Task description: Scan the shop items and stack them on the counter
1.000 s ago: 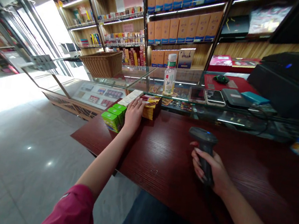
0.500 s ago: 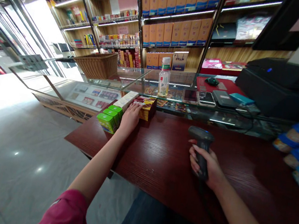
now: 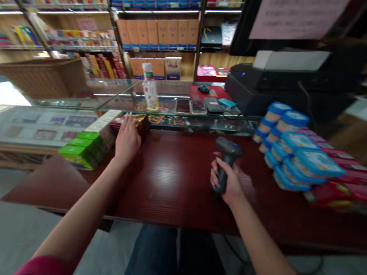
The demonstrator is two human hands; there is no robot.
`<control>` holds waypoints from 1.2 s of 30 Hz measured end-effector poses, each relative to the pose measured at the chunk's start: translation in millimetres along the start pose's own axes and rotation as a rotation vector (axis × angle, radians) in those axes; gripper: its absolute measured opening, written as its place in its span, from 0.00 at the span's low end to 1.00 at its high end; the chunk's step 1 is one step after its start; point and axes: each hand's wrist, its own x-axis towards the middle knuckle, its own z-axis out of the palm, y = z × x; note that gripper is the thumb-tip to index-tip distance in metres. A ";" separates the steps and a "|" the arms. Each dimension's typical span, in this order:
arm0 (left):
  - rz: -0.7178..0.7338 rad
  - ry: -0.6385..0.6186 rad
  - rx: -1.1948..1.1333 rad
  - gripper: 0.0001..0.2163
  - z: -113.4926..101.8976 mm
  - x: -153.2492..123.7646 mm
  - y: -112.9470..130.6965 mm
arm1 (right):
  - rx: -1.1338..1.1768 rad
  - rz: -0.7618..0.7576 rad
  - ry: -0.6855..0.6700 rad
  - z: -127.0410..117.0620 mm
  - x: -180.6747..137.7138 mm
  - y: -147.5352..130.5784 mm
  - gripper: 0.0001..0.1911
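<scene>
My right hand (image 3: 227, 182) is wrapped round the handle of a black barcode scanner (image 3: 226, 155), held upright over the dark red wooden counter (image 3: 171, 176). My left hand (image 3: 127, 138) lies with fingers stretched out on a stack of red and yellow packs (image 3: 140, 124) at the counter's far left. Green boxes (image 3: 82, 148) and a white carton (image 3: 103, 121) sit just left of that hand. The picture is smeared by head motion.
Blue-lidded tubs (image 3: 290, 152) and red packs (image 3: 343, 187) are stacked at the counter's right. Behind is a glass display case (image 3: 174, 109) with a plastic bottle (image 3: 150, 88), phones and a black register (image 3: 272, 91). Shelves of cartons line the back wall.
My head has turned right, so the tubs and register have come into view. Both hands keep their places: left on the packs, right on the scanner.
</scene>
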 end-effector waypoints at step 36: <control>-0.360 -0.437 -1.329 0.27 56.9 -11.4 118.3 | -0.009 0.116 -0.114 -32.1 -47.9 -22.3 0.16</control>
